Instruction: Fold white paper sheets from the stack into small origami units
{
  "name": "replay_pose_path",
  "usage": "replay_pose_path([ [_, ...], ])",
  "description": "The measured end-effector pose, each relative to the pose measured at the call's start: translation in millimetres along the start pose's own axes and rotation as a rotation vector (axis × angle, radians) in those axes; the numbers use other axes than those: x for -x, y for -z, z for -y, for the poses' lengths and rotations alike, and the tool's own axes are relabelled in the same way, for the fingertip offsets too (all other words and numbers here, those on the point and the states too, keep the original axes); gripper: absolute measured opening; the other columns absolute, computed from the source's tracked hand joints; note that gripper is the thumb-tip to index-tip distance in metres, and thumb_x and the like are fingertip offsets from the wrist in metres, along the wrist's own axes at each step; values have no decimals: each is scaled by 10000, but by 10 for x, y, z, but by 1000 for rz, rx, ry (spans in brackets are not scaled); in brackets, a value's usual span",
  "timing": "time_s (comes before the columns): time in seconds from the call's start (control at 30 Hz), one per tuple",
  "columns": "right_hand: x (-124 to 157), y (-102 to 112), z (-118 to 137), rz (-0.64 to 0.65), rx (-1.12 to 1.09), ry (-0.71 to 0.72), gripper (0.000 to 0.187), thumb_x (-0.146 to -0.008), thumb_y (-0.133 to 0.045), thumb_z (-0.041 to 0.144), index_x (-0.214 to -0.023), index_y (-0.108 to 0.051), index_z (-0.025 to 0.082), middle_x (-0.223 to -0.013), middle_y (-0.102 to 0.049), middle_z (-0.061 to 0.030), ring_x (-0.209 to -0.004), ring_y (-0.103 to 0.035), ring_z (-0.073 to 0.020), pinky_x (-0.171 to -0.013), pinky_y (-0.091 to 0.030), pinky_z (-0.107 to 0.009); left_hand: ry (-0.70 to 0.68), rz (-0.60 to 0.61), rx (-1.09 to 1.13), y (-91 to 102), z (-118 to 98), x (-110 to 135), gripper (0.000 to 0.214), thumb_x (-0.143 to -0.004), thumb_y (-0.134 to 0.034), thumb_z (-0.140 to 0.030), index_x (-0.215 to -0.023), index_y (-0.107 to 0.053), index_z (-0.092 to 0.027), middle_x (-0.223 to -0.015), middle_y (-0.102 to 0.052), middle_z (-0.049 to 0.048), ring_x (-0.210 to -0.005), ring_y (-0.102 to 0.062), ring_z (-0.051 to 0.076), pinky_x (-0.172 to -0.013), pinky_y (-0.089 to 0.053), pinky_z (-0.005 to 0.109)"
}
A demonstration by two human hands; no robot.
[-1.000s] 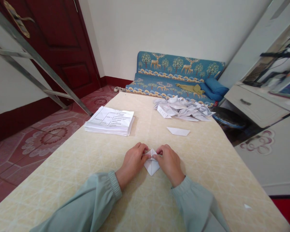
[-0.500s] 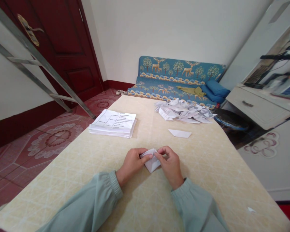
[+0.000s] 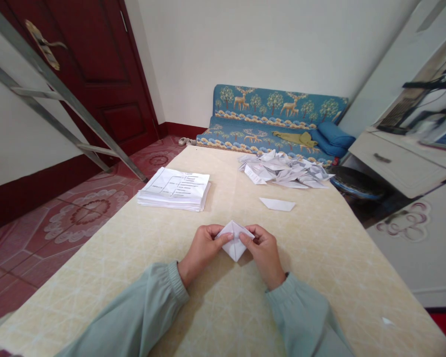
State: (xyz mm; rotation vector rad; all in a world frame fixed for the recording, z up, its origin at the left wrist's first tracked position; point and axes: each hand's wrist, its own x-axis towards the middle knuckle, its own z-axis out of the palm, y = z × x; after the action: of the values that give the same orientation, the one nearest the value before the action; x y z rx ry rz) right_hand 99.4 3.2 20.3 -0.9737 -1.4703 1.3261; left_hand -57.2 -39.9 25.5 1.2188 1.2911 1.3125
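A small folded white paper [image 3: 235,241], diamond-shaped with a point toward me, is held just above the cream table [image 3: 319,258]. My left hand [image 3: 203,249] pinches its left corner with thumb and fingers closed. My right hand [image 3: 264,253] pinches its right corner the same way. Both sleeves are pale green. One finished folded paper piece [image 3: 277,204] lies flat beyond my right hand.
A stack of printed sheets [image 3: 174,188] sits at the table's left. A heap of folded papers [image 3: 284,170] lies at the far right. Behind the table are a blue patterned sofa [image 3: 271,119], a dark red door [image 3: 89,64], a metal ladder [image 3: 55,94] and white drawers [image 3: 394,163].
The paper has been lifted off the table and its flaps pulled apart between my hands, so it looks wider and more open. The view shifted slightly.
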Motion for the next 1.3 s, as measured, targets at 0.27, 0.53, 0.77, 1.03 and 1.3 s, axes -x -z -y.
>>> replay_pose_path([
  [0.27,12,18,-4,12,-43,-42,250,-721,-662,375,-770,-690,132,-658,-664,-34,-620,-583,-164,-579,-444,-262,-1,-43,-20,10,-1,6,318,-718,-673,-390,-709,-693,-73,-572,-578,7,-519,-455,88,-483,-339,184],
  [0.53,17,12,21,-16,48,-30,238,-721,-639,370,-663,-689,145,-591,-640,-7,-563,-550,-150,-540,-407,-243,11,-46,-21,9,-16,26,312,-710,-680,-380,-688,-699,-70,-565,-586,11,-513,-462,89,-480,-333,187],
  [0.77,33,1,24,3,93,31,228,-748,-611,349,-673,-675,143,-598,-630,-9,-571,-541,-146,-543,-402,-239,6,-34,-27,27,-13,10,281,-720,-666,-343,-690,-701,-66,-557,-580,9,-517,-453,89,-490,-333,191],
  [1.03,33,-3,100,51,178,202,110,-742,-630,256,-763,-705,178,-735,-673,-35,-716,-602,-171,-664,-460,-268,9,147,-136,-31,3,59,304,-738,-641,-354,-600,-654,-84,-507,-496,-17,-499,-409,79,-464,-286,189],
  [1.3,19,65,113,-53,188,235,133,-756,-611,270,-682,-676,180,-689,-651,-21,-676,-590,-162,-641,-453,-267,30,59,-100,-27,7,62,315,-690,-692,-398,-719,-692,-85,-582,-607,24,-526,-496,105,-491,-364,196],
])
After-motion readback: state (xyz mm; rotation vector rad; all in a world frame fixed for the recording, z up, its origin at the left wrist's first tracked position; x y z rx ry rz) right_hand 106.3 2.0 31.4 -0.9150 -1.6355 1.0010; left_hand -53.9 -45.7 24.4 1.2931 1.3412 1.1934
